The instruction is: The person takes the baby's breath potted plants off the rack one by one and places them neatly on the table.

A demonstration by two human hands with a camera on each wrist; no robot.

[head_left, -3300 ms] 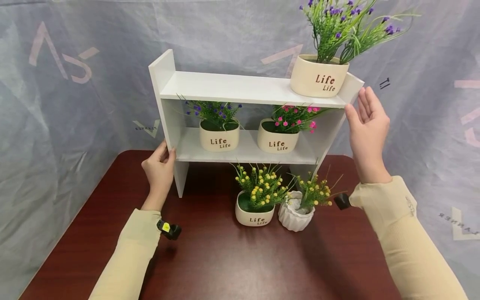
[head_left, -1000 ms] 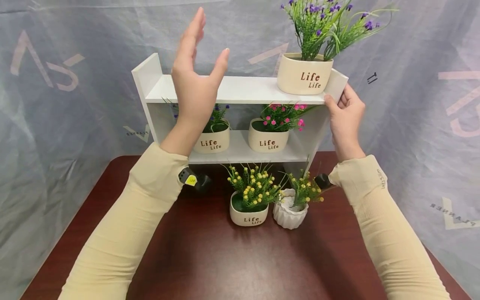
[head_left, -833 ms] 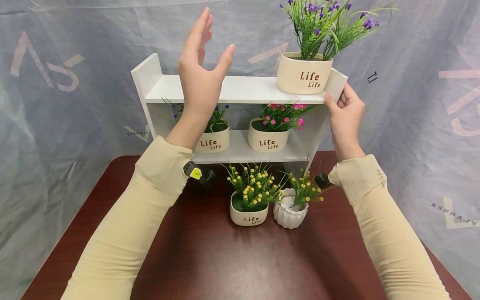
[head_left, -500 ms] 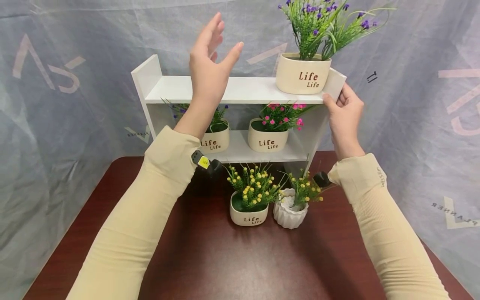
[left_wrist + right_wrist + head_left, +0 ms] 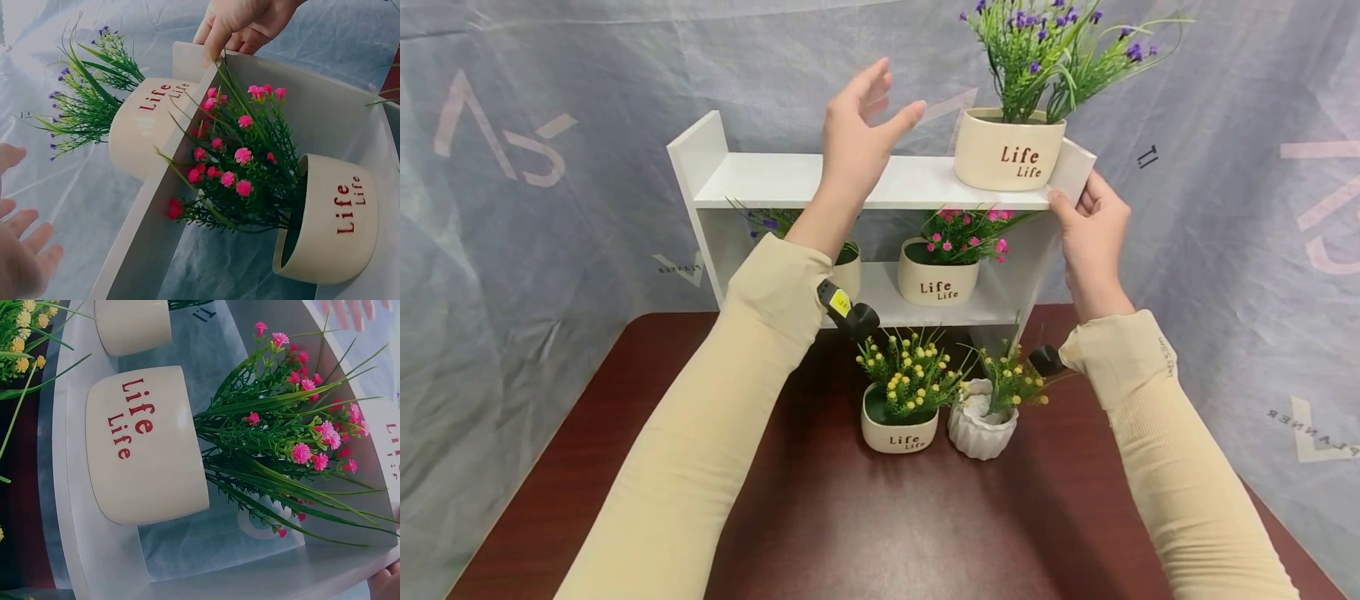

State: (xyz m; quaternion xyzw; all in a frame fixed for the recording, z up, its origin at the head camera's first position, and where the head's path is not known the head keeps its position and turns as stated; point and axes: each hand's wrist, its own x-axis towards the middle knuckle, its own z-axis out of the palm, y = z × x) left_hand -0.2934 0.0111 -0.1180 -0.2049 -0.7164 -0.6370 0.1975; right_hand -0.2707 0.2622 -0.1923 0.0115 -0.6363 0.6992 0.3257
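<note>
My left hand [image 5: 856,150] hangs in the air over the top board of a white two-tier shelf [image 5: 760,179], fingers spread loosely and holding nothing. To its right, a cream "Life" pot with purple flowers [image 5: 1009,150] stands at the right end of that board. My right hand [image 5: 1093,237] grips the shelf's right side panel, thumb at the front edge and fingers behind it; the left wrist view shows this right hand [image 5: 253,22] too. On the middle board sit a pot with pink flowers [image 5: 937,275] and another purple-flowered pot [image 5: 847,275], partly hidden by my left forearm.
In front of the shelf, a cream pot with yellow flowers [image 5: 900,429] and a white ribbed pot with yellow flowers [image 5: 983,433] stand on the dark red table [image 5: 865,533]. Grey cloth [image 5: 587,50] hangs behind and at both sides.
My left hand has left the shelf's left panel, risen above the top board and moved right toward the upper purple-flowered pot. My right hand, open beside the right panel earlier, now grips it.
</note>
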